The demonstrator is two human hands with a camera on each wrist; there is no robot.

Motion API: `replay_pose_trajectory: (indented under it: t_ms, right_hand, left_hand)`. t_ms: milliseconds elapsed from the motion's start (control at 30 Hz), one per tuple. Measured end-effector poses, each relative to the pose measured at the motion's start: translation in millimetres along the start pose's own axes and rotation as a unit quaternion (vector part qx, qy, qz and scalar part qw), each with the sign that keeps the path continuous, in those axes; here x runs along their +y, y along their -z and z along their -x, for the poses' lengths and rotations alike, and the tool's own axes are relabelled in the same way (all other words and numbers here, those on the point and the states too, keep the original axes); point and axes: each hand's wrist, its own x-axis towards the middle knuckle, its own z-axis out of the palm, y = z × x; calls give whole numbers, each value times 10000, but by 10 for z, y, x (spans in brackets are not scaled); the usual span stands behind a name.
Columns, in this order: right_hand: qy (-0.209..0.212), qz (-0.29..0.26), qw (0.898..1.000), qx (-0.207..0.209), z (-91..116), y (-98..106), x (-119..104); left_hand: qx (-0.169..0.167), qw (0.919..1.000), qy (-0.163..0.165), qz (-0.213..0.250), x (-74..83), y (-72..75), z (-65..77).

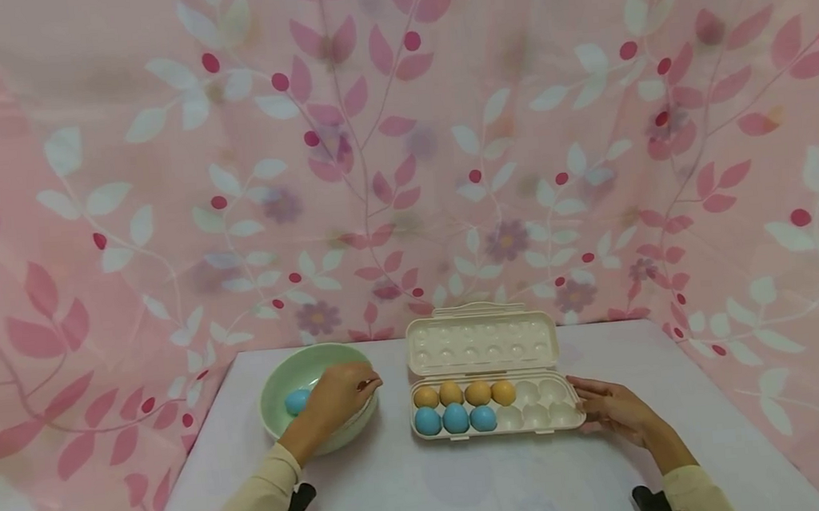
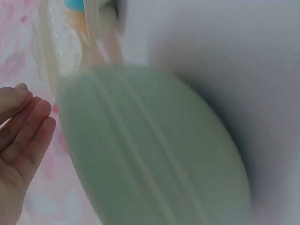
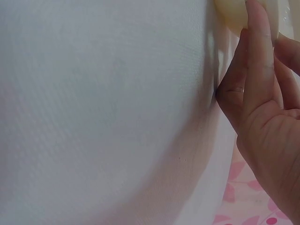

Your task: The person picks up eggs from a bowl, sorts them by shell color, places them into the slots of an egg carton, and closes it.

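In the head view, my left hand [image 1: 339,397] is above the right side of a pale green bowl [image 1: 271,403], its fingers and thumb close together. No thing shows between these fingers [image 2: 35,136] in the left wrist view. A blue egg [image 1: 297,401] lies in the bowl; my hand and forearm hide part of the inside. My right hand [image 1: 613,410] grips the right end of an open cream egg carton [image 1: 535,417]. Several yellow-orange eggs [image 1: 478,394] fill the left of its back row, and three blue eggs [image 1: 455,419] sit in front of them.
The carton's lid [image 1: 481,344] stands raised at the back. Bowl and carton rest apart on a white-covered table [image 1: 428,495]. A pink floral curtain [image 1: 403,168] hangs behind and at both sides.
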Motion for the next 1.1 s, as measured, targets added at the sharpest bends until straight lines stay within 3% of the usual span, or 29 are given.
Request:
replay_pose_trajectory:
  t_ms: [167,300,500,667,900,1100]
  right_hand:
    - [6,-5,10000,7,5,5,-1]
    - [-17,-29,10000,22,6,13,-3]
    - [-29,-68,10000,-13,16,19,8]
    - [-6,-62,10000,25,15,14,9]
    - [-16,1,10000,52,10,4,0]
    - [-10,-46,10000,10,10,9,3]
  left_hand:
    - [-18,9996,222,-180,-195,127,126]
    - [-574,9949,649,-521,-330,194,199]
    - [-1505,9774,1279,-755,-483,244,280]
    - [-1906,9657,1566,-813,-624,249,326]
    - [-2090,9560,1848,-903,-777,252,346]
    - [-1988,9603,1766,-845,-839,226,358]
